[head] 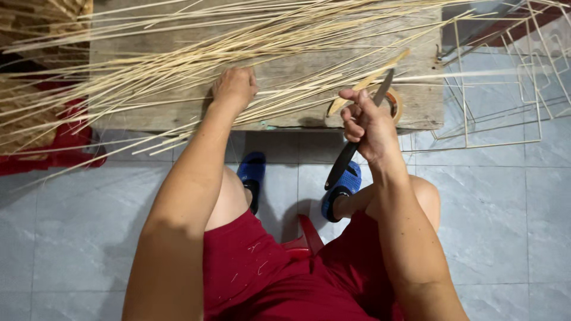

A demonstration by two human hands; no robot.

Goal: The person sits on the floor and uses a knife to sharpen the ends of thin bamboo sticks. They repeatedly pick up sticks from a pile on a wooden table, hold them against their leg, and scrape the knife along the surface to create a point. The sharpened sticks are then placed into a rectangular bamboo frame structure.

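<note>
1. The right hand (367, 126) is clamped around a dark-handled knife (357, 138), blade up, with a short bamboo strip (369, 80) beside the blade over the bench's near right edge.
2. The left hand (234, 88), fingers curled under, presses on a fan of thin bamboo splints (178, 65) spread across the wooden bench (425, 98).
3. A tape roll (395, 104) lies just behind the knife; wire frames (505, 101) rest on the tiled floor (77, 226), right.

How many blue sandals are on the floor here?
2. One blue sandal sits below the left hand, the other blue sandal below the right hand, partly hidden by the knife.
</note>
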